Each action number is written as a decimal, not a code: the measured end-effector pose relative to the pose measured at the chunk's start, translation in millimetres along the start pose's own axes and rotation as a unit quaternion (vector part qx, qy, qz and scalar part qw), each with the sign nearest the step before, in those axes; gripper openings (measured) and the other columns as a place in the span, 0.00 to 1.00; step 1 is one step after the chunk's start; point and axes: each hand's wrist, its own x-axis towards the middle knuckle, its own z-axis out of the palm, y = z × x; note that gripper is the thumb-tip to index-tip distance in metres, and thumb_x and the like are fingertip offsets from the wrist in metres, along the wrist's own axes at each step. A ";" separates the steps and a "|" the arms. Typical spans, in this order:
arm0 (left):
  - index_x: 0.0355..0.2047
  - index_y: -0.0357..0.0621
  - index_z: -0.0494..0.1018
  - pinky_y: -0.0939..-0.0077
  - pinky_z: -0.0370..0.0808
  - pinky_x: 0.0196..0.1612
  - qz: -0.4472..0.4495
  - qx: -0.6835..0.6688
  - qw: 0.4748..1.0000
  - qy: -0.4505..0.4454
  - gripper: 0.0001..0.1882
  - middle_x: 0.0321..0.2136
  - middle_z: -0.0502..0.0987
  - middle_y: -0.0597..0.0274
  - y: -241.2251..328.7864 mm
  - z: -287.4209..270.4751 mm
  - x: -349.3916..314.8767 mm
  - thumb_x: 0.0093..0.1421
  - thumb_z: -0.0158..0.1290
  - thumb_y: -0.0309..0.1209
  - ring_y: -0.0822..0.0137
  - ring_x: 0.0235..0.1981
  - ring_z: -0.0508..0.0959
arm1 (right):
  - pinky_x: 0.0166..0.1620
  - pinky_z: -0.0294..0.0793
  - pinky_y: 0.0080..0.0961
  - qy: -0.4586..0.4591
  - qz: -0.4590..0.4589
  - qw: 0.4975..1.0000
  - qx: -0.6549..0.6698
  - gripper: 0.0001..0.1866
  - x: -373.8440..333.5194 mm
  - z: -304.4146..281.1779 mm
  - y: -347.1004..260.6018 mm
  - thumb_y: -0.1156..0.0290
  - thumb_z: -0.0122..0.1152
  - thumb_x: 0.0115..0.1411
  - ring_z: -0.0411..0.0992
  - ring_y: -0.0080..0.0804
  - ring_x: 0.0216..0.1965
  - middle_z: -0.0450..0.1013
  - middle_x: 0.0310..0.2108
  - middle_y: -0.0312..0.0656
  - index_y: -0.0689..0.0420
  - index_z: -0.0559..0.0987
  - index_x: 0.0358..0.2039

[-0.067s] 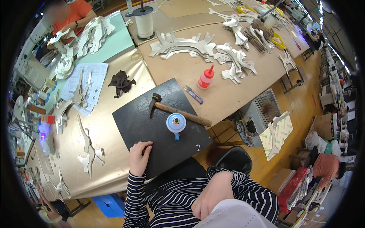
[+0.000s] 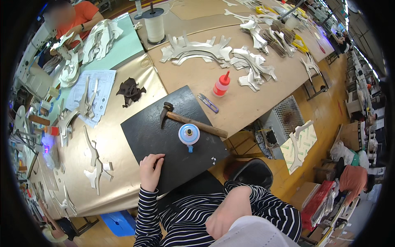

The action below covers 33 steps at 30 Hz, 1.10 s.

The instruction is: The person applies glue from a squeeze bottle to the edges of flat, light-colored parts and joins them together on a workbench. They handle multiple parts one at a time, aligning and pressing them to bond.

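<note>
My left hand [image 2: 150,171] rests on the near left edge of a black mat [image 2: 144,131], thumb and index finger apart, holding nothing. My right hand [image 2: 230,208] is raised in front of my striped top, its fingers curled and their tips partly hidden by a white cloth-like thing [image 2: 251,232] at the lower edge. What it holds, if anything, does not show. A round bottle with a blue-white top [image 2: 189,133] stands on the mat, beside a wooden-handled hammer [image 2: 197,124]. Tiny white bits [image 2: 213,160] lie near the mat's right edge.
Beyond the mat are a red-capped bottle [image 2: 221,84], thread snips [image 2: 208,103] and a dark crumpled scrap [image 2: 131,91]. Stacks of white cut pieces [image 2: 197,51] and a thread spool [image 2: 154,26] stand farther back. A person in orange [image 2: 84,16] sits at the far left.
My right hand has shifted very slightly to the left, and the view has moved a little. My left hand and the things on the mat stay in place.
</note>
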 end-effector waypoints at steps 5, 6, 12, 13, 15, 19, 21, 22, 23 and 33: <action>0.32 0.46 0.78 0.71 0.60 0.34 -0.010 0.006 0.998 0.063 0.04 0.22 0.71 0.66 3.2 13.5 -0.8 0.59 0.54 0.28 0.66 0.25 0.68 | 0.49 0.61 0.42 0.083 0.004 0.997 -0.001 0.25 -11.0 3.3 -7.3 0.49 0.62 0.58 0.66 0.47 0.45 0.72 0.40 0.45 0.61 0.76 0.41; 0.32 0.46 0.78 0.71 0.59 0.34 -0.013 0.013 0.997 0.073 0.04 0.22 0.71 0.66 3.0 15.8 -0.5 0.59 0.54 0.28 0.66 0.25 0.68 | 0.49 0.61 0.42 0.063 0.006 0.998 0.012 0.25 -12.5 1.8 -9.0 0.49 0.62 0.58 0.66 0.47 0.45 0.72 0.40 0.45 0.61 0.76 0.41; 0.31 0.47 0.78 0.70 0.59 0.33 -0.005 0.052 0.990 0.133 0.03 0.22 0.72 0.66 0.8 30.7 8.0 0.59 0.54 0.28 0.66 0.25 0.69 | 0.51 0.63 0.41 0.032 0.082 0.995 -0.037 0.21 -31.6 -22.5 -57.6 0.54 0.59 0.61 0.67 0.45 0.45 0.72 0.42 0.43 0.61 0.76 0.43; 0.31 0.47 0.77 0.70 0.59 0.33 -0.004 0.051 0.989 0.137 0.03 0.22 0.72 0.66 0.4 31.4 8.7 0.59 0.54 0.28 0.66 0.25 0.69 | 0.54 0.63 0.40 0.099 0.098 0.984 -0.113 0.20 -42.0 -25.5 -78.5 0.57 0.58 0.63 0.67 0.45 0.48 0.72 0.46 0.44 0.61 0.75 0.46; 0.31 0.47 0.77 0.70 0.59 0.33 -0.004 0.050 0.989 0.141 0.03 0.22 0.73 0.66 0.1 31.5 9.2 0.59 0.54 0.28 0.66 0.25 0.70 | 0.52 0.67 0.38 0.189 0.188 0.932 -0.245 0.20 -69.5 -36.5 -121.4 0.60 0.61 0.61 0.69 0.45 0.50 0.72 0.50 0.47 0.61 0.77 0.48; 0.31 0.47 0.77 0.70 0.59 0.33 -0.002 0.052 0.988 0.147 0.03 0.22 0.73 0.66 0.3 31.1 9.5 0.59 0.54 0.28 0.66 0.25 0.70 | 0.50 0.71 0.28 0.574 0.345 0.417 -0.615 0.14 -142.8 -83.3 -164.8 0.71 0.64 0.53 0.75 0.34 0.42 0.77 0.40 0.43 0.60 0.80 0.41; 0.31 0.47 0.77 0.70 0.59 0.32 0.001 0.052 0.987 0.149 0.03 0.22 0.73 0.66 0.5 31.0 9.3 0.59 0.54 0.28 0.66 0.25 0.70 | 0.47 0.71 0.27 0.636 0.352 0.317 -0.609 0.12 -201.5 -142.9 -175.6 0.69 0.62 0.56 0.74 0.35 0.40 0.78 0.38 0.45 0.59 0.80 0.40; 0.31 0.47 0.77 0.71 0.59 0.32 0.003 0.052 0.987 0.150 0.03 0.22 0.73 0.66 0.5 31.0 9.4 0.59 0.54 0.28 0.66 0.25 0.71 | 0.47 0.71 0.27 0.671 0.362 0.275 -0.586 0.15 -232.1 -169.4 -178.1 0.66 0.64 0.55 0.75 0.37 0.41 0.77 0.38 0.46 0.59 0.80 0.41; 0.31 0.47 0.77 0.71 0.60 0.32 0.005 0.053 0.987 0.151 0.03 0.22 0.73 0.66 0.5 31.1 9.1 0.60 0.54 0.28 0.66 0.25 0.71 | 0.47 0.72 0.27 0.702 0.364 0.235 -0.565 0.17 -262.5 -191.0 -178.9 0.63 0.65 0.53 0.75 0.38 0.41 0.77 0.37 0.47 0.60 0.80 0.41; 0.31 0.47 0.78 0.71 0.61 0.33 -0.007 0.047 0.987 0.156 0.03 0.23 0.74 0.66 0.5 30.8 8.9 0.59 0.54 0.29 0.66 0.26 0.72 | 0.56 0.59 0.41 0.462 0.609 -0.022 -0.645 0.20 -345.8 -228.5 -160.3 0.59 0.66 0.45 0.68 0.43 0.50 0.74 0.40 0.45 0.55 0.82 0.38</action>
